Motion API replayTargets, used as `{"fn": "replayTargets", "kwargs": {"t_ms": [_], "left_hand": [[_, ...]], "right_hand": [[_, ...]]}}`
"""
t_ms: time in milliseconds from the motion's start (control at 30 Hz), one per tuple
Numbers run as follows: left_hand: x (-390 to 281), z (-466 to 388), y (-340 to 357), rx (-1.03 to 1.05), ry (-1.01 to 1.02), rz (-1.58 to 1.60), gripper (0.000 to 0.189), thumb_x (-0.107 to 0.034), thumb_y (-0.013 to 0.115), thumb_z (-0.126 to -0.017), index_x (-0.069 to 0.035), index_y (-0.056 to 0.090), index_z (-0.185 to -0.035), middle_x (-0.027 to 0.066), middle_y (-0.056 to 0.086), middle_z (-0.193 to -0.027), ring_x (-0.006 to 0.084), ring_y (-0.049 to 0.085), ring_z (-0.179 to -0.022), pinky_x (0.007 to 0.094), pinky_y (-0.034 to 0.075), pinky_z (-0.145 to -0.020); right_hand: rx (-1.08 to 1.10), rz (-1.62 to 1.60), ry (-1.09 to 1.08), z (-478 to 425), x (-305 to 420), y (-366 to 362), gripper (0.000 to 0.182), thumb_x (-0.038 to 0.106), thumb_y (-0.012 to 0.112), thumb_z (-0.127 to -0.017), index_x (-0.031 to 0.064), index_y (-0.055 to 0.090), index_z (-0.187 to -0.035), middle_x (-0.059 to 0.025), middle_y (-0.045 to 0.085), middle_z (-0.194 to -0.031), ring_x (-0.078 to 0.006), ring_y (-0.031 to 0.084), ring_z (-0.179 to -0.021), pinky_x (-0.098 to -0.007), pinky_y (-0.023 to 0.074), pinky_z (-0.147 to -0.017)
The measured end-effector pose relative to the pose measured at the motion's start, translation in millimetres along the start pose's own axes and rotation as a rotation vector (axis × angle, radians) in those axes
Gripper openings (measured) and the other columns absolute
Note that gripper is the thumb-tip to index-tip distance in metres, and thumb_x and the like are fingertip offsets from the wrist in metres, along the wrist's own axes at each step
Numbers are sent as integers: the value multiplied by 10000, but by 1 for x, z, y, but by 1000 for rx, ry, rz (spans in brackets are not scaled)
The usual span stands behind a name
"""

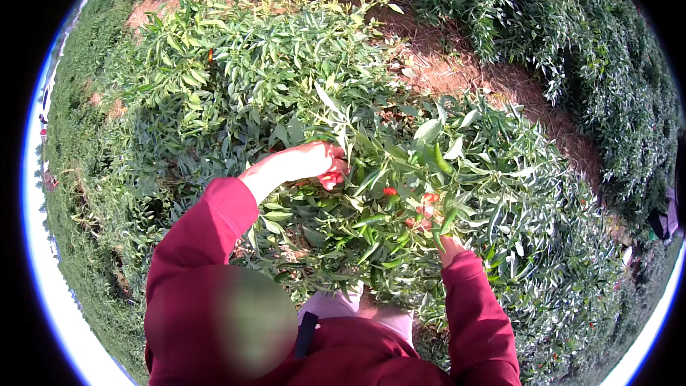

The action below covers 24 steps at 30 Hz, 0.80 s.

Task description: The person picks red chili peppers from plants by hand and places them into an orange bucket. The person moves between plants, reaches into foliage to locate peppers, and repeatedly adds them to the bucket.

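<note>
My left hand (321, 163) is curled closed among the upper leaves of a chilli pepper plant (370, 145). Bright red chilli (329, 179) shows at its fingers, partly covered by them. Lower and to the right, my right hand (427, 214) reaches up into the same foliage. Leaves and green chillies hide much of it, so its grip is unclear. A red chilli (389, 191) hangs between the hands. One green chilli (442, 160) points upward above my right hand, and another green chilli (370, 221) lies to its left.
Dense pepper foliage (278, 48) spreads ahead and to both sides. A strip of reddish soil (445, 69) separates this row from another row of plants (579, 37). Below me are my light-trousered legs (335, 303). Pale and dark cloth (667, 217) is at the far right.
</note>
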State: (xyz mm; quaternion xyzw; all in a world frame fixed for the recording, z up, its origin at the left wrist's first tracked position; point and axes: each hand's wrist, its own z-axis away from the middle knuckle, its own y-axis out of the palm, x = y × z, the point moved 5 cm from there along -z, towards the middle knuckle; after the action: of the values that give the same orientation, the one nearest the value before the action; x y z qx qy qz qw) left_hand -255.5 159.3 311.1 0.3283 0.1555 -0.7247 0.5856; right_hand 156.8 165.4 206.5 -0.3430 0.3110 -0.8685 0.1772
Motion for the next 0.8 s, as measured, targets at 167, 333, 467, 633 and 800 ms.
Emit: {"fn": "replayTargets", "kwargs": {"t_ms": [167, 333, 467, 633, 800], "left_hand": [[10, 6, 8, 226, 185, 432, 321, -285, 462, -928, -11, 523, -1083, 95, 602, -825, 176, 591, -698, 310, 514, -594], [2, 8, 18, 23, 261, 144, 199, -133, 542, -875, -24, 483, -1031, 82, 567, -759, 153, 587, -590, 269, 513, -531], [32, -1, 17, -70, 218, 779, 164, -167, 488, -911, -19, 481, -980, 34, 534, -719, 137, 548, -552, 305, 433, -468], [-28, 15, 29, -624, 448, -1210, 73, -106, 450, -867, -68, 508, -846, 39, 547, -744, 246, 543, -621, 374, 426, -530], [11, -26, 33, -731, 435, -1620, 233, -159, 526, -757, -16, 560, -938, 96, 574, -838, 233, 569, -790, 375, 488, -649]], "right_hand": [[-3, 1, -19, -21, 5, 5, 468, 78, 481, -798, 109, 456, -1265, -164, 490, -1167, -332, 489, -1050, -393, 422, -864], [11, 64, -35, -2, -1, 9, 472, 61, 466, -797, 119, 456, -1265, -173, 481, -1180, -349, 481, -1065, -406, 418, -875], [11, 114, -52, 6, -4, 7, 476, 47, 454, -796, 126, 457, -1266, -181, 474, -1190, -363, 475, -1076, -417, 414, -884], [-9, 155, -64, 7, -4, 9, 483, 30, 438, -795, 136, 458, -1267, -191, 465, -1202, -380, 467, -1091, -430, 410, -895], [-9, 122, -35, 8, -4, 10, 457, 38, 438, -803, 123, 465, -1252, -199, 488, -1159, -385, 485, -1052, -425, 417, -873]]}}
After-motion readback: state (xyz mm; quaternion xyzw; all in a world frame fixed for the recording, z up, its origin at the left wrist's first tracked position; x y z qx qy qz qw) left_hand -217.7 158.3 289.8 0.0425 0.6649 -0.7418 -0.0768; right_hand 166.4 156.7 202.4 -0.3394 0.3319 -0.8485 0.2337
